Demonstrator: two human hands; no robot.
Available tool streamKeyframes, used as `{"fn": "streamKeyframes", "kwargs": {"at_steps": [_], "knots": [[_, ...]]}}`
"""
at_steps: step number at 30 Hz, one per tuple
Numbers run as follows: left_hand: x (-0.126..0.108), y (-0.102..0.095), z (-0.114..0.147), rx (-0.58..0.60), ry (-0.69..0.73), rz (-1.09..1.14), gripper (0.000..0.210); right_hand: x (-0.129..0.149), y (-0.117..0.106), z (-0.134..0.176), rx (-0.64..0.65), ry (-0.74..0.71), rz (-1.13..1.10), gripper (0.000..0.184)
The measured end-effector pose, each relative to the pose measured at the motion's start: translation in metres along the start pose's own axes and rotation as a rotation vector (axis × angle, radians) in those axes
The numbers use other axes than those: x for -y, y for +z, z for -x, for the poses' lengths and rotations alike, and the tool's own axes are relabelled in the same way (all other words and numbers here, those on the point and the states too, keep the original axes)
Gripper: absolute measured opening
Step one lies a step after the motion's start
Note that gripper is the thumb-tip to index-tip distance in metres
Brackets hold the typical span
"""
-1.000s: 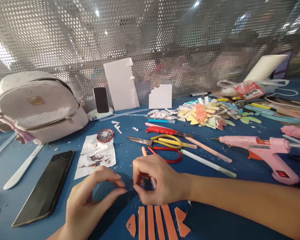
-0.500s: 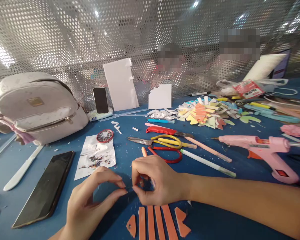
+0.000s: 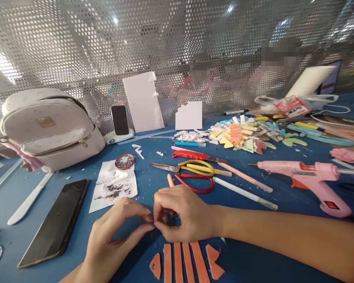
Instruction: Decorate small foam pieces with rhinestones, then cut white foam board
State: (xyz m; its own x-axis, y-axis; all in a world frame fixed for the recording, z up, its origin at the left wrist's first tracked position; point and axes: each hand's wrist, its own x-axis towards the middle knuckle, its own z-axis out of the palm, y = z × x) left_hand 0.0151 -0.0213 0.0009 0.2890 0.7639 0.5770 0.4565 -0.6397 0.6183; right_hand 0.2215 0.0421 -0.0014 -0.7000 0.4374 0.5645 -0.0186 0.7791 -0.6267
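My left hand is curled, with thumb and forefinger tips pinched close together. Facing it, my right hand also pinches with thumb and forefinger. The fingertips of both hands almost meet; whatever is between them is too small or hidden to make out. Just below lie orange foam strips side by side, between a pointed orange piece with a small hole on the left and a notched orange piece on the right. Behind my right hand are scissors with yellow and red handles.
A pink glue gun lies right. Left are a dark phone, a white plastic knife and paper strewn with glitter bits. Foam scraps, a red-handled cutter and a backpack lie farther back.
My left hand has moved slightly right, and its fingertips are now closer together and nearer my right fingertips. My right hand has barely shifted. The orange pieces stay put.
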Motion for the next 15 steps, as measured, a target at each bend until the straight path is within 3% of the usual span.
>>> {"fn": "streamKeyframes", "kwargs": {"at_steps": [7, 10, 12, 15], "knots": [[0.002, -0.001, -0.004, 0.080, -0.042, -0.099, 0.028, 0.002, -0.005, -0.003, 0.015, 0.153, -0.148, 0.008], [0.016, -0.022, -0.019, 0.041, -0.064, -0.231, 0.021, 0.001, -0.009, -0.004, 0.021, 0.291, -0.252, 0.007], [0.031, -0.043, -0.030, -0.011, -0.155, -0.367, 0.011, 0.000, -0.010, -0.004, 0.021, 0.401, -0.347, 0.012], [0.057, -0.073, -0.040, 0.132, -0.410, -0.692, 0.018, -0.001, -0.011, -0.004, -0.010, 0.475, -0.428, 0.020]]}}
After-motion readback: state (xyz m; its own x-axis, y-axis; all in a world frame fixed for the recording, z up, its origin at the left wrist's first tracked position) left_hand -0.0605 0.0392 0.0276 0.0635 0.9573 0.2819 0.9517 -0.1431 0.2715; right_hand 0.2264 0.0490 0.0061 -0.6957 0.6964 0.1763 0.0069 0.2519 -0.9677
